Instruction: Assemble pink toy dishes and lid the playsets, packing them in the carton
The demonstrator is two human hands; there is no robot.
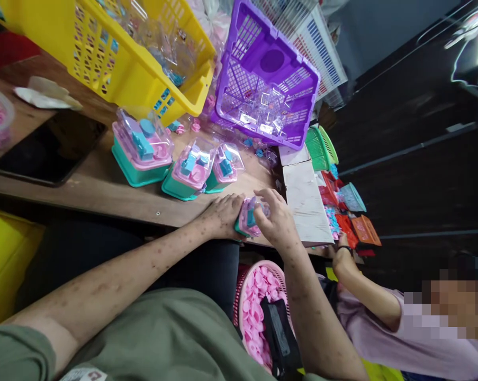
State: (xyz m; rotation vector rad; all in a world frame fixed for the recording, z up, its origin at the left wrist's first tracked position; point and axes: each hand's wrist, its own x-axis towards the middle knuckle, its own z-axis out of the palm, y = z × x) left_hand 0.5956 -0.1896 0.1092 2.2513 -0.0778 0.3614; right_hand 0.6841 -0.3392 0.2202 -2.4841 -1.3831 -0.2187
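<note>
A small toy box (245, 222) with a teal base, pink tray and clear lid over blue pieces stands at the table's front edge. From its left side my left hand (224, 216) grips it, fingers along the far side. My right hand (277, 218) curls over its right side, thumb and fingers at the clear lid. To the left are similar toy boxes: a large one (141, 148), a middle one (190, 172) and another (223, 169) partly behind it, with a clear cover beside it.
A yellow basket (139, 69) and a purple basket (267, 63) with clear parts stand behind. A phone (50, 148) lies left. Below the table is a pink basket (239, 296) of pink pieces. A co-worker's hand (343, 243) is at right, near white cardboard (306, 203).
</note>
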